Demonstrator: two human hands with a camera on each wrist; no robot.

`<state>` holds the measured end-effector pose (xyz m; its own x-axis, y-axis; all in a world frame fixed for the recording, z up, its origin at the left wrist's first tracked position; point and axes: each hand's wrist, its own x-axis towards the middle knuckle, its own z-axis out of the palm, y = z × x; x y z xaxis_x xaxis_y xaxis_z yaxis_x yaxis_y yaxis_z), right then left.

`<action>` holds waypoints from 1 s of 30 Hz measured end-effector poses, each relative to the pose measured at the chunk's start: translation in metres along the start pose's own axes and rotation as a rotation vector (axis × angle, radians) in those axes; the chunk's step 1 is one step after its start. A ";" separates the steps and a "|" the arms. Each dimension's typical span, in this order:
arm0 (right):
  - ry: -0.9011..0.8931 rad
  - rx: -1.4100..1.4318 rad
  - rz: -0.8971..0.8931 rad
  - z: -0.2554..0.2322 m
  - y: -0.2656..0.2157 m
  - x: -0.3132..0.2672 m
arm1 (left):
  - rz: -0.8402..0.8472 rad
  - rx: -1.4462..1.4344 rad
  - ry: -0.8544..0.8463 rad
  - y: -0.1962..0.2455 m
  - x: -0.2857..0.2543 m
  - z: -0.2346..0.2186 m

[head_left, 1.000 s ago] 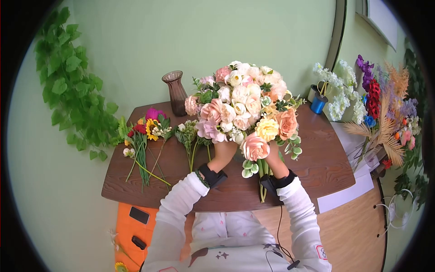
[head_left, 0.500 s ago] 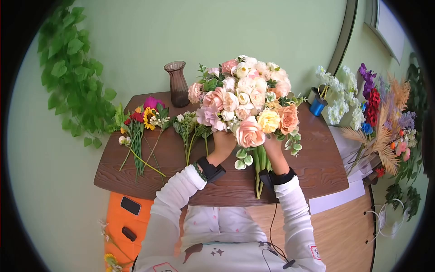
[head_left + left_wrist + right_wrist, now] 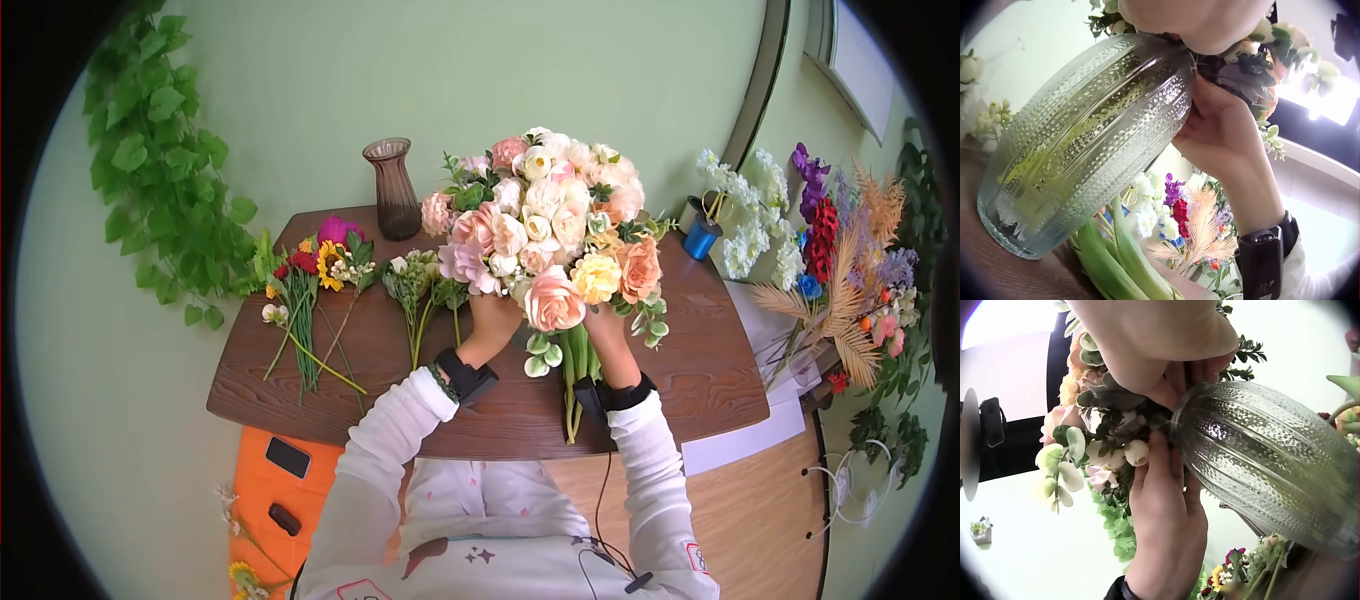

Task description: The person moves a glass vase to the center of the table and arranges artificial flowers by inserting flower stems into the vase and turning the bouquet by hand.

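Observation:
A ribbed, dotted clear glass vase [image 3: 1094, 134] stands on the table, with stems inside it. From its mouth rises a dense bouquet [image 3: 540, 215] of cream, pink, yellow and peach flowers. My left hand [image 3: 493, 325] holds the vase's neck from the left, its fingers [image 3: 1160, 459] right at the rim. On the opposite side my right hand [image 3: 612, 340] grips the neck, partly hidden under the blooms in the head view. Thick green stems [image 3: 575, 375] lie between the vase and the table's front edge.
A purple-brown vase [image 3: 395, 190] stands behind the bouquet. Cut flowers [image 3: 320, 280] and a leafy bunch [image 3: 415, 295] lie at left. At right are a blue spool [image 3: 703, 238] and many tall flowers [image 3: 825, 250]. A phone [image 3: 288, 457] rests on orange cloth below.
The front pink rose has shifted upward against the table from the earliest frame, then slightly back down. Both hands stay at the vase's neck. The head view has shifted slightly.

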<state>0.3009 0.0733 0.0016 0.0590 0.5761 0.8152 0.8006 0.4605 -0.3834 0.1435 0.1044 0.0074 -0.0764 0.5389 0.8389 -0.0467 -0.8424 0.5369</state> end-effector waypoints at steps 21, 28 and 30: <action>-0.006 0.155 0.177 0.022 0.037 -0.008 | -0.218 -0.037 -0.107 -0.017 -0.008 -0.005; -0.048 0.314 0.316 0.008 0.000 0.005 | -0.191 0.132 -0.222 -0.032 -0.013 -0.010; -0.039 0.230 0.280 0.011 0.004 0.003 | -0.335 0.178 -0.270 -0.036 -0.014 -0.009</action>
<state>0.2980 0.0846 -0.0023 0.2310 0.7247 0.6492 0.6008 0.4186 -0.6810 0.1372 0.1274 -0.0243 0.1767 0.7822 0.5975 0.1493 -0.6213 0.7692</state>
